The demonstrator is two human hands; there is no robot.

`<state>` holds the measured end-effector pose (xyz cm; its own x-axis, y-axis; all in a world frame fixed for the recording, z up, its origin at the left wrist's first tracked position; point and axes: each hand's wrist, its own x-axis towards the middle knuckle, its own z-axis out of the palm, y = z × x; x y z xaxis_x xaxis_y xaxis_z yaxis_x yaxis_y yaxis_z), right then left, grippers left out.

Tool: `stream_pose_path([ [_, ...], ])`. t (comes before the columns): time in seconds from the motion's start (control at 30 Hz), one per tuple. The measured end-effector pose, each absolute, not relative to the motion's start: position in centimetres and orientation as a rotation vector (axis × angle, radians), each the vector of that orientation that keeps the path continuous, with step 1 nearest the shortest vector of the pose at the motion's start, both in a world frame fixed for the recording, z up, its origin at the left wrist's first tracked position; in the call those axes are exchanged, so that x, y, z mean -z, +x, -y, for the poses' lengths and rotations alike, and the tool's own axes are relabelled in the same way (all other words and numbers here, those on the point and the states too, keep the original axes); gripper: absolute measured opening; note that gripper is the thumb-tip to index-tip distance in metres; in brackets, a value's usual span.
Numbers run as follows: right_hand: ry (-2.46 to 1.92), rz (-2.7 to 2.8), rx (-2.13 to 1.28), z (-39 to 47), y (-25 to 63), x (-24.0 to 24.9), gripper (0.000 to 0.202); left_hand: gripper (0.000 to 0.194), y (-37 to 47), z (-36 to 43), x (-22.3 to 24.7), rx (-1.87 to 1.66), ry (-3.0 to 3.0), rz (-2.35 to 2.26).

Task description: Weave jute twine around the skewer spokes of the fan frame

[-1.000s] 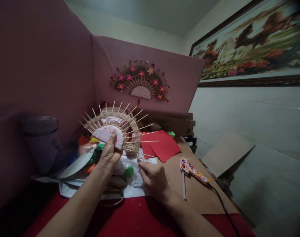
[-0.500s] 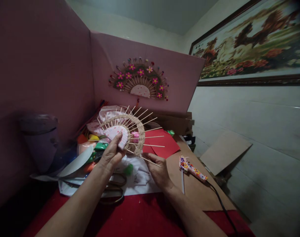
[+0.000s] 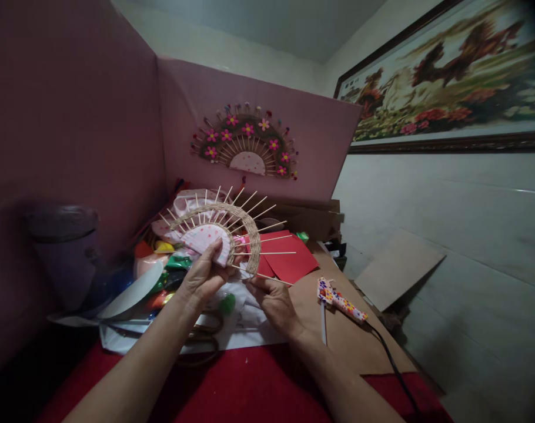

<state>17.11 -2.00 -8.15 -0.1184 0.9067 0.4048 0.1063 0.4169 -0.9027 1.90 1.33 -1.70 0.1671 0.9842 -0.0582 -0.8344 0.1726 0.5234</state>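
Note:
A half-made fan (image 3: 250, 226) of thin sticks, with a woven twine band and a dotted half-round base, is up in front of me. My left hand (image 3: 204, 275) grips it by the base, thumb across the dotted cloth. At the band's lower right end, my right hand (image 3: 271, 299) pinches by the lowest stick; what exactly lies between its fingertips is too small to tell. Behind, a finished fan (image 3: 247, 144) with pink flowers hangs on the pink board (image 3: 316, 135).
A flowered glue gun (image 3: 340, 299) with a black cord lies on brown cardboard (image 3: 342, 352) at right. Red paper (image 3: 289, 258) sits behind my right hand. Scissors (image 3: 206, 346) and colourful packets (image 3: 177, 261) are at left, on and beside white sheets. A red cloth (image 3: 245, 388) covers the front.
The fan has turned slightly clockwise in my hands, its lower right sticks now lying lower. My right hand has shifted a little left with its fingers still at the band's end.

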Motion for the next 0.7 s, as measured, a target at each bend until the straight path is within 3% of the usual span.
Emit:
stream_pose_path([
  [0.3,-0.922,1.768,-0.672,2.9,17.3,7.3,0.017,0.005,1.9,-1.8,2.2,-1.415,0.397,-0.456],
  [0.7,-0.974,1.772,-0.585,2.7,17.8,7.1,0.020,0.011,1.6,-1.7,1.9,-1.348,0.396,-0.507],
])
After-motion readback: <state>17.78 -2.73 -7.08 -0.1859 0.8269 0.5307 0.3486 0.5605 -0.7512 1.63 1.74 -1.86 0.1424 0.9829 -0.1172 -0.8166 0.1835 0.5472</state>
